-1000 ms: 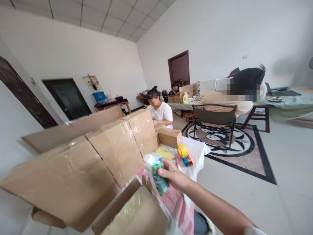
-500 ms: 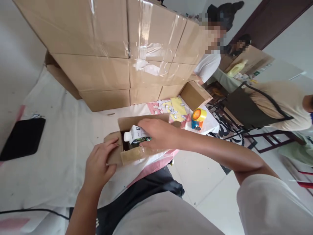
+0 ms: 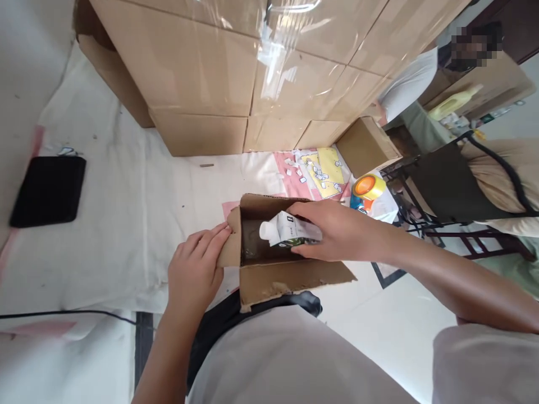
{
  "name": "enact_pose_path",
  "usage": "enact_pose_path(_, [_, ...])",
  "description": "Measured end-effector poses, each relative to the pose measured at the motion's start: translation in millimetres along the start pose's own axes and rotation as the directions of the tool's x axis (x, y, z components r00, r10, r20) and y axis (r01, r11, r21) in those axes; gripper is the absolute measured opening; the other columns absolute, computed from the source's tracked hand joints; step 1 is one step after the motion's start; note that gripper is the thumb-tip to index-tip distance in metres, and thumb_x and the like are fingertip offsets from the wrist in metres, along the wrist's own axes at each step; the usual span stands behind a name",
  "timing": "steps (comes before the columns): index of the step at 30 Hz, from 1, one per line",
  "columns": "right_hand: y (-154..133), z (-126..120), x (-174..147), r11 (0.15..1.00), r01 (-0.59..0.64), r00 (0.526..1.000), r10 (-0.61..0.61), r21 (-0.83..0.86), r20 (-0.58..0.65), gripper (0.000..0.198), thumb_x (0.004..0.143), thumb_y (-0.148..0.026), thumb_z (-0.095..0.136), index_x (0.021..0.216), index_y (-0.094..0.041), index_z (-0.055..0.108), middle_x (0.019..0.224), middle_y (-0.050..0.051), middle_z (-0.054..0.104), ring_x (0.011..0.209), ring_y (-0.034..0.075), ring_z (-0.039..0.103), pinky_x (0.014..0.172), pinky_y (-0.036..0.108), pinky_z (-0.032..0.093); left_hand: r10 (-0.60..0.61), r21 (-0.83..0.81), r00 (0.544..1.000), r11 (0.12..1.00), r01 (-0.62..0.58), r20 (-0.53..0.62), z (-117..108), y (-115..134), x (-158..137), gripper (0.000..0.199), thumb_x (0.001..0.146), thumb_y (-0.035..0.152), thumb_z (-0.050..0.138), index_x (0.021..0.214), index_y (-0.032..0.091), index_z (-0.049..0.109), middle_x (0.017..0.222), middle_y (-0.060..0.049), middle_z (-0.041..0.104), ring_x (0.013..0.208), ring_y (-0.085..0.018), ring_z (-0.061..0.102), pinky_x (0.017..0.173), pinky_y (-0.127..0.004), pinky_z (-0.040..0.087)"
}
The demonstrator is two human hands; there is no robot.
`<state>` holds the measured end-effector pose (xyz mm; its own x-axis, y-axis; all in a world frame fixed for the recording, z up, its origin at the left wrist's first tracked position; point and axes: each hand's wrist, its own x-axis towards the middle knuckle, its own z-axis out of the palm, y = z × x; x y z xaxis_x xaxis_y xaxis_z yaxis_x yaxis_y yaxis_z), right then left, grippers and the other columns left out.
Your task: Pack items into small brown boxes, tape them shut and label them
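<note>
A small cardboard box (image 3: 275, 280) with its flaps spread stands at the table's near edge. My left hand (image 3: 197, 262) pinches the flap at the box's left end. In my right hand (image 3: 326, 230) is a white drink carton (image 3: 290, 227) with a white cap and dark green print, lying on its side with the cap to the left. The carton is over the box's opening; my fingers wrap round its right part and hide it. Below the carton, part of the box's bare inside shows.
Stacked, taped cardboard boxes (image 3: 202, 73) form a wall behind. An open box (image 3: 366, 146) lies at its right end, near tape rolls (image 3: 368, 187). A black tablet-like slab (image 3: 48, 191) is at left. A person's sleeve (image 3: 410, 78) shows behind the stack.
The carton has come up out of the box in my right hand. The box now appears more open, its near flap folded outward. My view has shifted, and my left hand still grips the end flap.
</note>
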<state>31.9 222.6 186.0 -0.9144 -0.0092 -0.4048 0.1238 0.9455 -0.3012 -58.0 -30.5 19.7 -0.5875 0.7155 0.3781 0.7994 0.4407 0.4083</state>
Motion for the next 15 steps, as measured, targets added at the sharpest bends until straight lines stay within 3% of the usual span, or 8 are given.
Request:
enact_pose_path(2, [-2,6,2,0.977,-0.038,0.999,0.035,-0.207,-0.020,0.028,0.086,-0.031,0.071,0.106,-0.014,0.061,0.095,0.007,0.069,0.084,0.024,0.067,0.065,0.027,0.042,-0.022,0.002,1.000,1.000,0.022,0.013,-2,4,0,0.058,0.079,0.005,0.047,0.135,0.019,0.053,0.135,-0.004,0.067,0.112,-0.030,0.057,0.089,-0.044,0.048])
enact_pose_path(5, [0,18,18,0.927,-0.038,0.995,0.068,-0.372,0.068,0.026,0.087,-0.028,0.070,0.106,-0.012,0.062,0.094,0.013,0.072,0.084,0.029,0.071,0.066,0.030,0.046,-0.046,-0.015,0.999,0.999,0.047,0.015,-4,10,2,0.059,0.078,0.004,0.047,0.134,0.019,0.053,0.139,-0.005,0.064,0.114,-0.030,0.057,0.091,-0.044,0.048])
enact_pose_path(11, [-1,40,60,0.932,0.021,0.957,0.087,-0.363,0.277,0.041,0.084,-0.019,0.071,0.122,-0.008,0.062,0.103,0.017,0.076,0.093,0.033,0.074,0.075,0.035,0.054,-0.068,-0.057,0.997,0.996,0.069,0.029,-2,14,4,0.062,0.078,0.003,0.046,0.137,0.021,0.051,0.141,-0.005,0.062,0.114,-0.030,0.057,0.093,-0.044,0.048])
enact_pose_path(15, [-11,53,77,0.910,0.043,0.932,0.112,-0.411,0.345,0.035,0.086,-0.010,0.065,0.121,-0.004,0.065,0.110,0.022,0.075,0.101,0.035,0.074,0.080,0.038,0.057,-0.086,-0.096,0.996,0.991,0.088,0.032,0,14,3,0.062,0.078,0.003,0.045,0.137,0.021,0.051,0.142,-0.006,0.061,0.115,-0.030,0.057,0.096,-0.045,0.048])
